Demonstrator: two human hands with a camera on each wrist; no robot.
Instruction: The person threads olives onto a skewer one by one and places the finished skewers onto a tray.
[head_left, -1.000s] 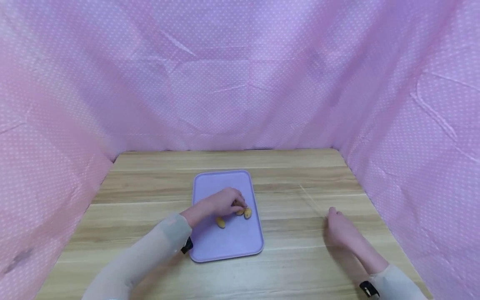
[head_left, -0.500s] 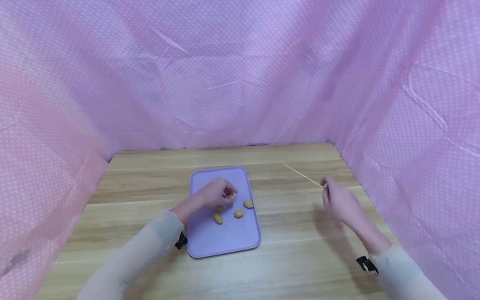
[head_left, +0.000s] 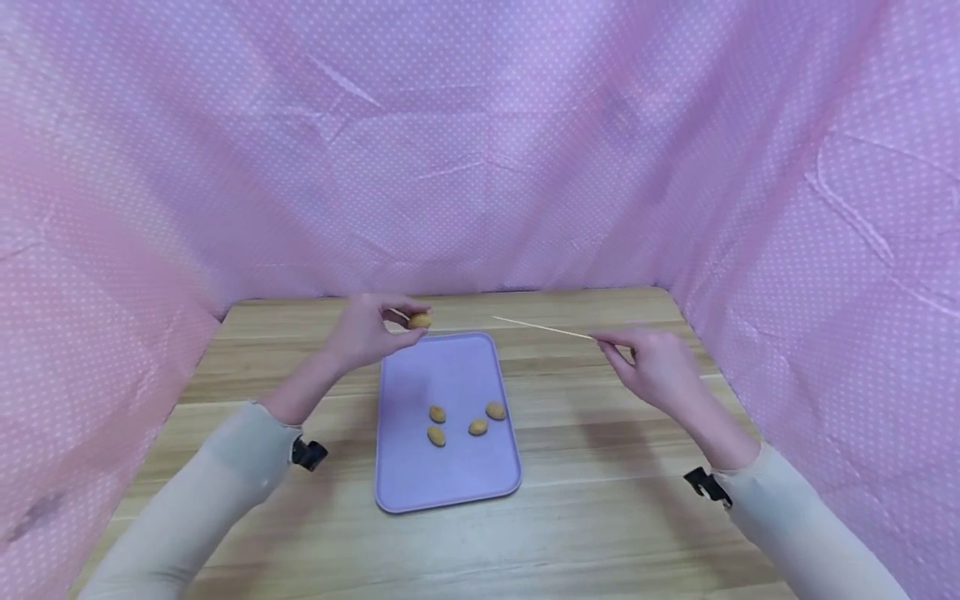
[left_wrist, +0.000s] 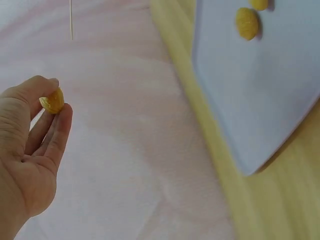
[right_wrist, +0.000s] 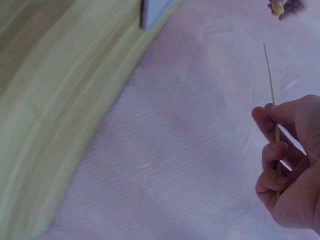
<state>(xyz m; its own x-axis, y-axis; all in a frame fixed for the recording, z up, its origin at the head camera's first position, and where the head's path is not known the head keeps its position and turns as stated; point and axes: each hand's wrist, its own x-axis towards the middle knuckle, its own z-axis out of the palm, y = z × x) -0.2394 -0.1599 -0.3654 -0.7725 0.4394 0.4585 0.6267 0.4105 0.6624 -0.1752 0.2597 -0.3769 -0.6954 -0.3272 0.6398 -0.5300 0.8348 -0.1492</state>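
Yellow and oval, a small piece (head_left: 420,321) is pinched by the left hand (head_left: 365,333), while a thin stick (head_left: 542,327) is gripped by the right hand (head_left: 660,367), its long axis aimed roughly toward the piece, tip apart.

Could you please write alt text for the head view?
The left hand pinches a yellow piece and the right hand a thin stick pointing toward it. Four similar pieces lie on a purple tray on a wooden table.
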